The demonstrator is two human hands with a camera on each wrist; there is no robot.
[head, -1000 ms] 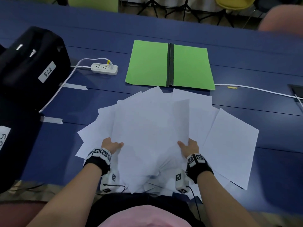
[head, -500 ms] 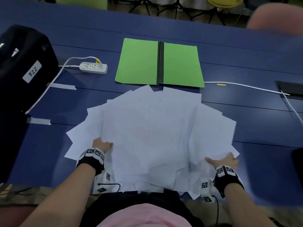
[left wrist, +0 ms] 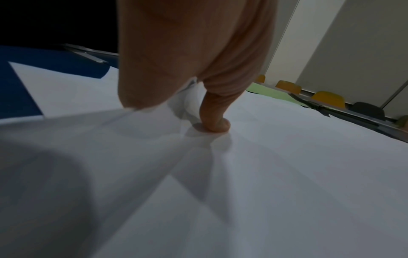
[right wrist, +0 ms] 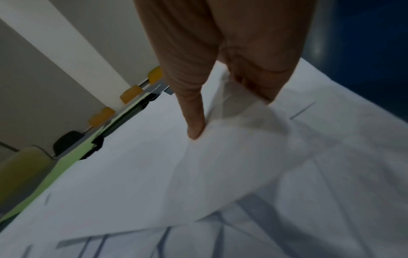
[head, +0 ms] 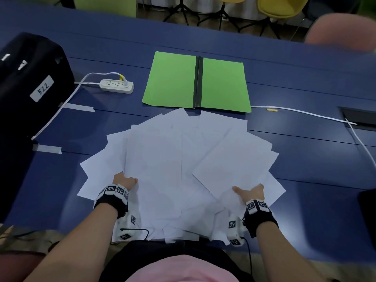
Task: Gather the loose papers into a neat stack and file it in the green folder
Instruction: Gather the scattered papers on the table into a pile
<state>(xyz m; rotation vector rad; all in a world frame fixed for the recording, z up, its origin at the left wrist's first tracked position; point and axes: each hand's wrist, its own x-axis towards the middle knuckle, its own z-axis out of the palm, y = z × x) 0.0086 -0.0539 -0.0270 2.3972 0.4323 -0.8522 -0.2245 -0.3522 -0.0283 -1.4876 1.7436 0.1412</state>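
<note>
Where papers (head: 162, 159) overlap — fingers (head: 258, 187) hidden.

One green folder (head: 196, 82), one power strip (head: 117, 85), two hands, and a fan of many papers (head: 162, 159), too overlapped to count.

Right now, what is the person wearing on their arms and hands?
Both forearms are bare, no sleeves. The left hand and right hand are ungloved. Each wrist carries a black strap topped with white blocks printed with black square markers; a white camera unit with a thin black cable hangs below.
</note>
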